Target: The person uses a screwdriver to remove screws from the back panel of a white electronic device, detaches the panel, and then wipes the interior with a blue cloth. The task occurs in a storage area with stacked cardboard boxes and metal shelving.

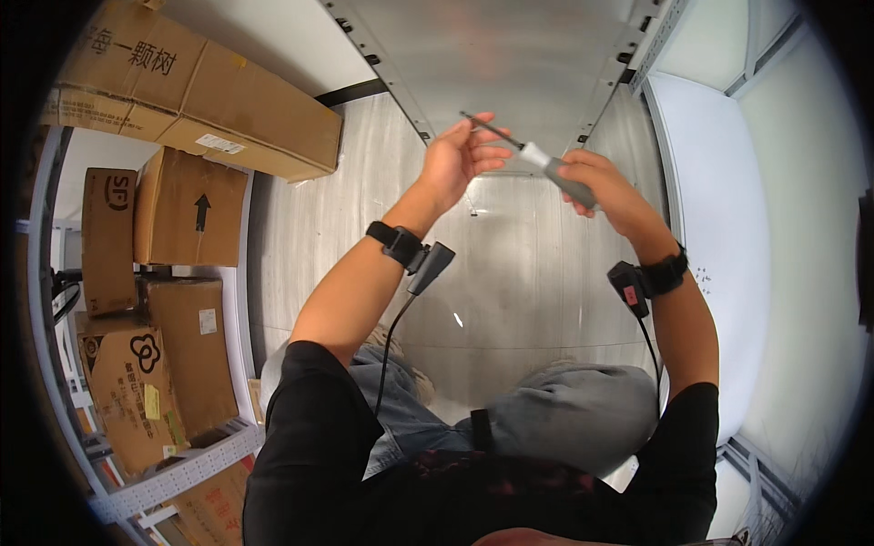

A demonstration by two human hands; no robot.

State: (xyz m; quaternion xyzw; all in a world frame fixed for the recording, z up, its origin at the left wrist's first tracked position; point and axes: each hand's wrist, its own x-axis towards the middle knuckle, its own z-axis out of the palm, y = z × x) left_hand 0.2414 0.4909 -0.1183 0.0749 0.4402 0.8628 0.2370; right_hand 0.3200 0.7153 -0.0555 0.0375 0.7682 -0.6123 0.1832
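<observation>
A screwdriver (543, 164) with a grey handle and a thin dark shaft is raised in front of me. My right hand (601, 187) is closed around its handle. My left hand (460, 155) pinches the shaft near the tip with its fingertips. Both wrists wear black straps with small devices and cables. My knees in grey trousers (564, 414) show below the hands. A pale metal panel (510, 55) with perforated rails lies on the floor just beyond the hands.
Several cardboard boxes (191, 205) are stacked at the left, some on a white metal rack (182, 469). A long box (209, 86) lies at the upper left. A white panel (710, 209) stands at the right. The floor (300, 227) is light wood-grain.
</observation>
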